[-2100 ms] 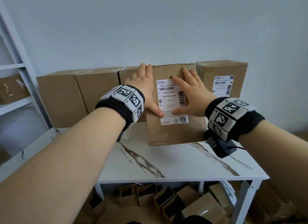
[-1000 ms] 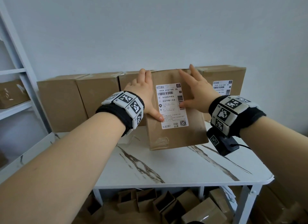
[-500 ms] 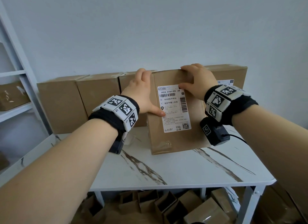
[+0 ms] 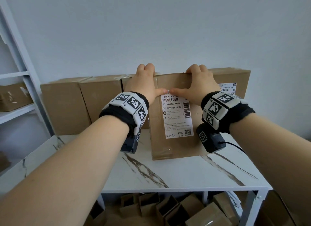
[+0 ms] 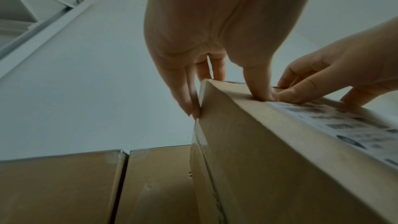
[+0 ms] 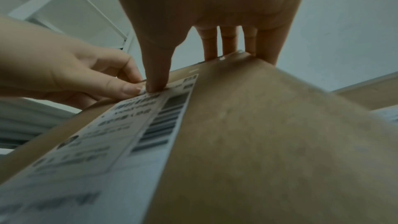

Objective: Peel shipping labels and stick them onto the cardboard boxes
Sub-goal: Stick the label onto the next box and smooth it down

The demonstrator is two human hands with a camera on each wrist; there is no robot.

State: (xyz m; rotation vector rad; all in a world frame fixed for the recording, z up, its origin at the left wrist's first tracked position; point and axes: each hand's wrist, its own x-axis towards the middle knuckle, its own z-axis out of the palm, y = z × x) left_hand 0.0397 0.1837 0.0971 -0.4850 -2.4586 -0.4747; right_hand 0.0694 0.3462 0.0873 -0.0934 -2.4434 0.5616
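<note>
A tall cardboard box [image 4: 175, 118] stands upright on the marble-patterned table [image 4: 168, 172], a little nearer than the row of plain boxes [image 4: 80, 103] lined up along the far wall, and the shipping label [image 4: 176, 114] sits on its near face, right way up. The left hand [image 4: 144, 84] hooks its curled fingers over the box's top left corner, while the right hand [image 4: 200, 82] does the same over the top edge further right; gripping from above like this looks meant to brace the box so it cannot tip backward under pressure. Both thumbs reach down onto the front and meet tip to tip at the label's upper edge, where the left wrist view shows them pressed flat against the paper. My reading is that the label is already stuck and the thumbs are seating its top margin, the part most likely to lift. Smoothing outward from the middle toward each upper corner would suit that aim. To the right, partly behind the right hand, another box [image 4: 235, 79] in the row already carries a label [image 4: 228, 87], whereas those on the left show bare cardboard. Under the table lie loose cartons [image 4: 168, 210], and a white shelf unit [image 4: 16, 91] stands at the left.
</note>
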